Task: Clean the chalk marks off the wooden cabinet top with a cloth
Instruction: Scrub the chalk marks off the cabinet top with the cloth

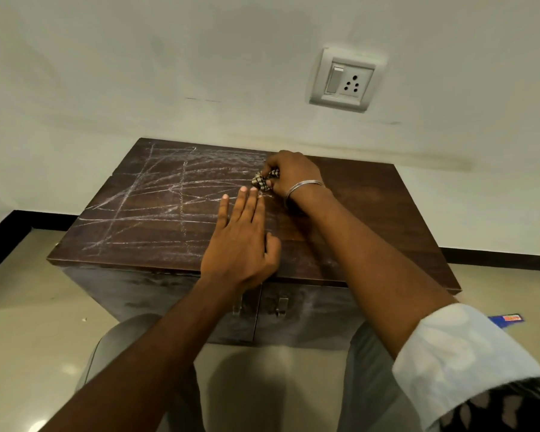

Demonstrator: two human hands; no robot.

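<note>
A dark wooden cabinet top (371, 194) stands against the wall. White chalk marks (156, 194) cross its left and middle parts; the right part looks mostly free of lines. My right hand (289, 176) grips a bunched checked cloth (264, 179) on the top near the back middle, with a metal bangle on the wrist. My left hand (242, 235) lies flat on the top near the front, fingers straight and pointing toward the cloth.
The cabinet has two front doors with small metal handles (281, 305). A wall switch and socket (345, 79) sits above right. Pale tiled floor (28, 322) surrounds the cabinet, with a blue wrapper (507, 320) at the right. My knees are below.
</note>
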